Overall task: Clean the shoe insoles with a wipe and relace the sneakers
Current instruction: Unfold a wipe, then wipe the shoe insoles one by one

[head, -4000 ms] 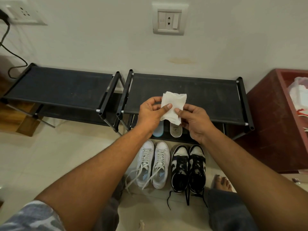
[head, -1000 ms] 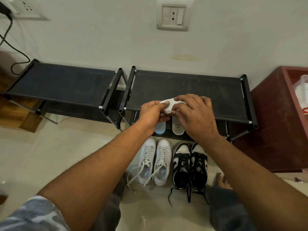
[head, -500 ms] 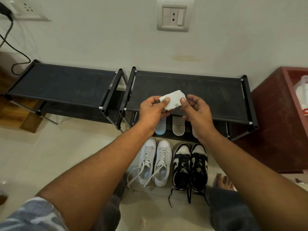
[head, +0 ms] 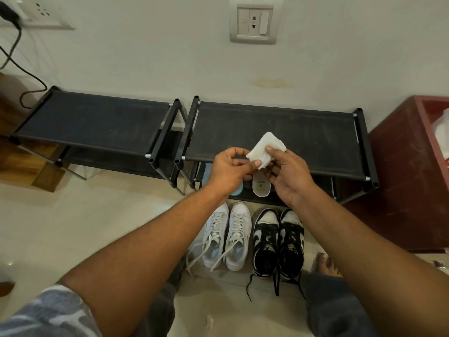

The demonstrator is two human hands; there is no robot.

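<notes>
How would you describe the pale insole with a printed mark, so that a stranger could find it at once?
Find the right-hand black shoe rack against the wall. On its lower shelf, insole ends stick out towards you. Take the pale grey insole with a dark printed mark; the blue-edged insole lies to its left.

Two racks [head: 291, 127], two white sneakers [head: 238, 237], two black-and-white sneakers [head: 266, 242], two insoles [head: 261, 187], one wipe [head: 263, 149]

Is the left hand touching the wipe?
Touching. The head view shows the left hand pinching the lower edge of the wipe; the right hand pinches it too.
</notes>
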